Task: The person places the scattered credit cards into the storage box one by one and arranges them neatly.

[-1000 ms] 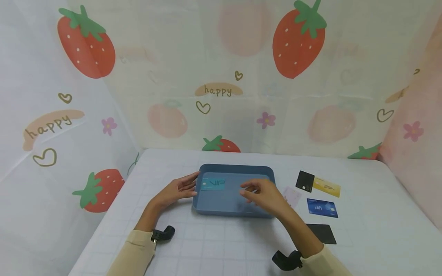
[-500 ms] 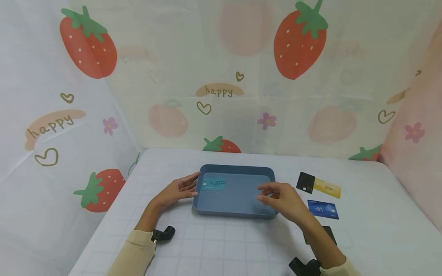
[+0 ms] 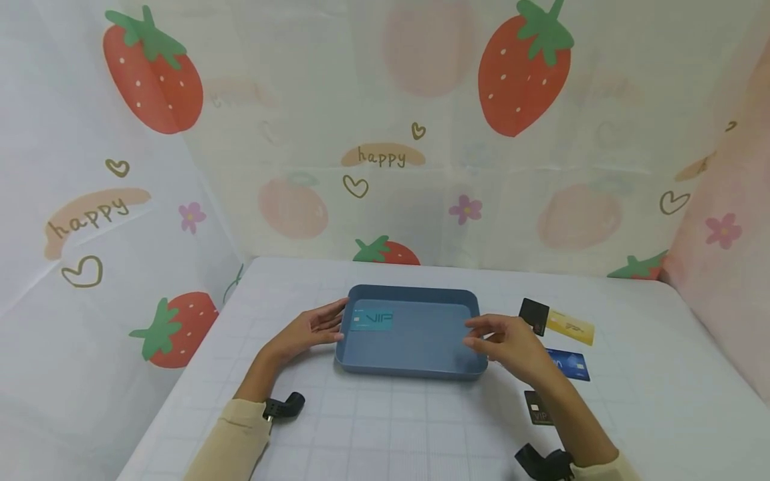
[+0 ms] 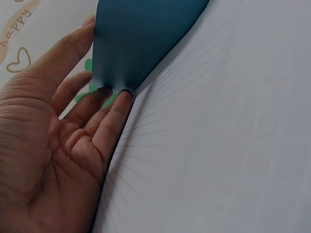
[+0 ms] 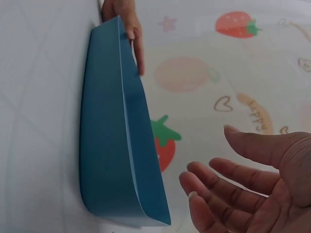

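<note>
A blue-grey rectangular tray lies on the table, with a teal VIP card flat in its upper left corner. My left hand rests against the tray's left side. In the left wrist view its fingertips touch the tray's outer wall, fingers loosely extended. Over the tray's right edge hovers my right hand, fingers relaxed and nothing between them. The right wrist view shows a gap between the right hand and the tray wall.
To the right lie a black card, a yellow card and a blue card. A dark VIP card is partly hidden by the right forearm. A strawberry-print curtain stands behind the white table.
My right hand has moved right, from above the tray's middle to its right edge. The pale pink card seen earlier right of the tray is out of sight. The left hand stays put.
</note>
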Demonstrator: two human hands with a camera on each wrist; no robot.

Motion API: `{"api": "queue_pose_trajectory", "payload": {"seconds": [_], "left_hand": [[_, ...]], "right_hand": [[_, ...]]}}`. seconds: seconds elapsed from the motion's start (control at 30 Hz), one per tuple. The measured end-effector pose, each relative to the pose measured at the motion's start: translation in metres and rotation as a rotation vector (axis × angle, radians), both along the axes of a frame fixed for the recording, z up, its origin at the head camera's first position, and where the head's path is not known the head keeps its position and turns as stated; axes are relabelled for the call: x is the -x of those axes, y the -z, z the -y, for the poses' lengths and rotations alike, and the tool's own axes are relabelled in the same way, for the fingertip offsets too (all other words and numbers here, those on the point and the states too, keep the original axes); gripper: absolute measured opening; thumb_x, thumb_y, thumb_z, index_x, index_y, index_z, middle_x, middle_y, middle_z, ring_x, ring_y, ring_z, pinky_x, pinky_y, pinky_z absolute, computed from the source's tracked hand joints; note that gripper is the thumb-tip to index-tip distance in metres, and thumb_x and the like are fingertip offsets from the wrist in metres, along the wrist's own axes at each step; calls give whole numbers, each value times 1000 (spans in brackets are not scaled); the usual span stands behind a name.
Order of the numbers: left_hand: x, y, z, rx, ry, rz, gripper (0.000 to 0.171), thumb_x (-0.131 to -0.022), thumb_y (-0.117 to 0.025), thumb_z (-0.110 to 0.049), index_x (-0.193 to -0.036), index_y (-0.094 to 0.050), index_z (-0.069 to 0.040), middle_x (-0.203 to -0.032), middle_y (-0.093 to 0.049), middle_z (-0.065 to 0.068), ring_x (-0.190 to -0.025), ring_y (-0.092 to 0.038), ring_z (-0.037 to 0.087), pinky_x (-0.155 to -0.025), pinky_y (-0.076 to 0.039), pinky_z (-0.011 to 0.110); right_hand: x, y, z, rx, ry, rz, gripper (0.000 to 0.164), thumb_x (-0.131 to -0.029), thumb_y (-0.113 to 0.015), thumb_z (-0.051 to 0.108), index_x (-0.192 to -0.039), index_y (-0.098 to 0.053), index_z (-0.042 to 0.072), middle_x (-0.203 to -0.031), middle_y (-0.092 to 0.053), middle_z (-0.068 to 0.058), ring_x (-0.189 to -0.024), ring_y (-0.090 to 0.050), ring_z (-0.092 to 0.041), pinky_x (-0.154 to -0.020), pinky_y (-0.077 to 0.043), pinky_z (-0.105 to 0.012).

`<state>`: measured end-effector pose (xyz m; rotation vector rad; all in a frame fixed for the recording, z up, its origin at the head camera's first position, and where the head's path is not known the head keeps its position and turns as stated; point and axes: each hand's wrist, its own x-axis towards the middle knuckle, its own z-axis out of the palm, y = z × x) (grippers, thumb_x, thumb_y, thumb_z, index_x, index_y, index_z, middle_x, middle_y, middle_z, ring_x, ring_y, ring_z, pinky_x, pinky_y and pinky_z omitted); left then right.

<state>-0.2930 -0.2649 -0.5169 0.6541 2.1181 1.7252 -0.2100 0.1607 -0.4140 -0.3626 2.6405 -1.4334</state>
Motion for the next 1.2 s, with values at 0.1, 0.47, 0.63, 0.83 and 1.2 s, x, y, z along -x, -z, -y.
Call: {"api": "queue_pose_trajectory", "payload": {"seconds": [0.1, 0.47, 0.63, 0.83, 1.2], "left_hand": [[0, 0, 0, -4, 8, -5, 81, -93, -76, -13, -160, -32, -12, -165, -30, 6, -149, -33, 27, -111, -39, 22], [2, 1, -3, 3, -2, -3, 79, -93, -76, -12, -160, -33, -15, -164, -32, 2, -149, -34, 24, -112, -39, 24], [2, 2, -1, -4, 1, 3, 79, -93, -75, -11, -160, -33, -15, -165, -31, 3, -149, -34, 25, -112, -39, 24], [-1, 0, 0, 1, 1, -13, 79, -93, -75, -12, -160, -32, -13, -165, -30, 6, -149, -33, 27, -111, -40, 23], [-1, 1, -1, 13, -5, -5, 79, -93, -76, -13, -160, -33, -12, -165, -31, 4, -148, -35, 26, -111, -40, 23]], "right_hand": [[1, 1, -3, -1, 2, -6, 39, -92, -77, 27, -123, -72, 5, -106, -74, -9, -87, -72, -30, -71, -59, -43], [7, 1, -16, -35, 27, -38, 37, -93, -76, 26, -123, -72, 5, -107, -74, -11, -89, -71, -27, -72, -59, -37], [7, -2, -19, -77, 68, -58, 40, -93, -77, 28, -125, -71, 4, -107, -74, -11, -91, -69, -23, -72, -56, -31], [10, -1, -22, -127, 116, -93, 39, -94, -75, 25, -126, -70, 3, -108, -75, -11, -98, -68, -27, -80, -59, -40], [16, 8, -36, -137, 174, -139, 37, -94, -75, 20, -126, -69, 3, -111, -73, -14, -105, -68, -33, -91, -55, -52]]}}
